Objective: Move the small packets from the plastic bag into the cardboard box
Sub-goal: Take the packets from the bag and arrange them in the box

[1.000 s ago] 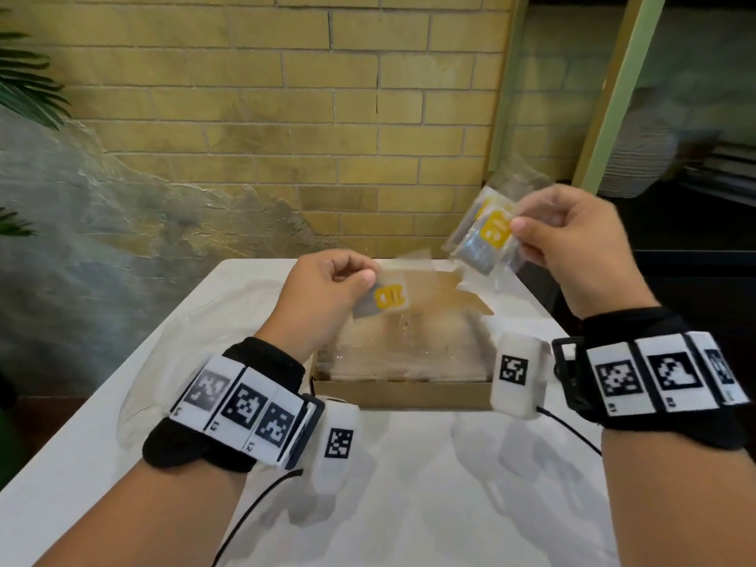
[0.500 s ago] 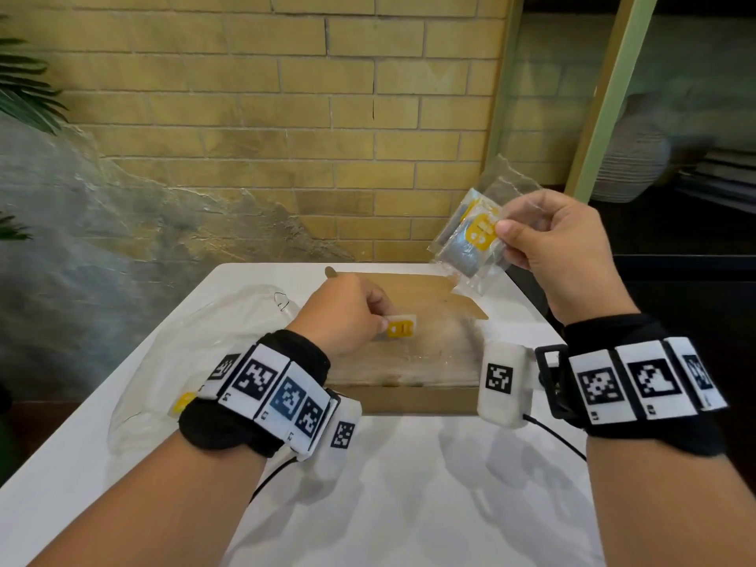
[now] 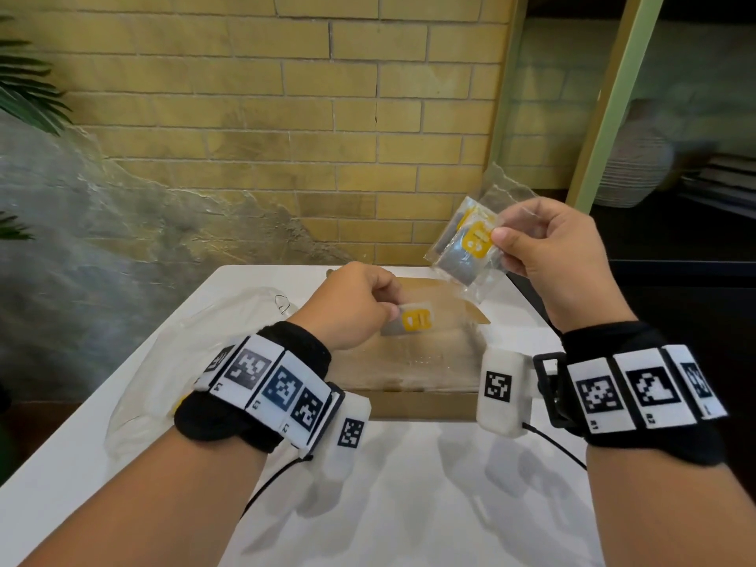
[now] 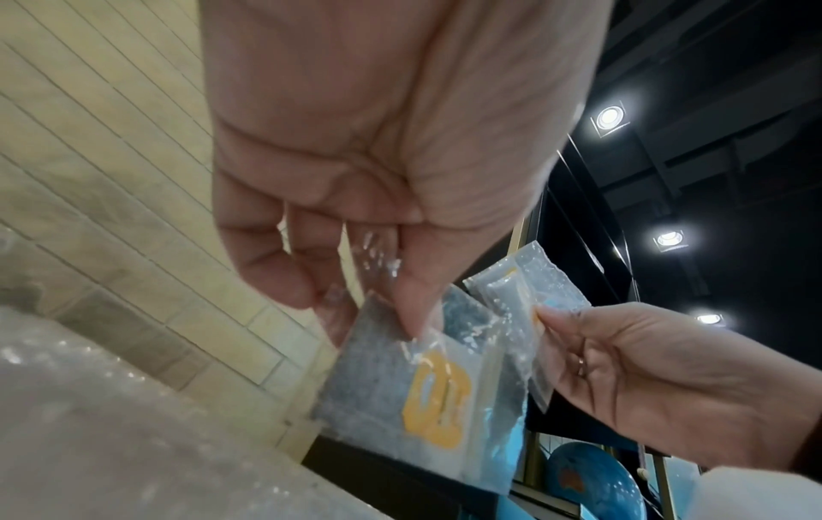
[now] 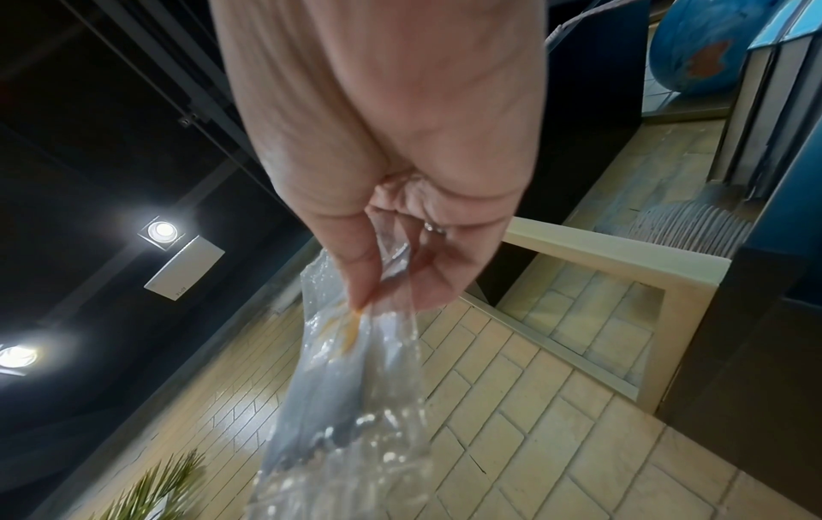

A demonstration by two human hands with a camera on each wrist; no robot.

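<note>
Cardboard box (image 3: 425,405) rim under pinched packet (image 3: 411,320)

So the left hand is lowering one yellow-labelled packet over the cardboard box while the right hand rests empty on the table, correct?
Not quite: the right hand isn't empty or resting; it holds a clear bag of packets in the air, as the head view shows. The rest stands.
</note>
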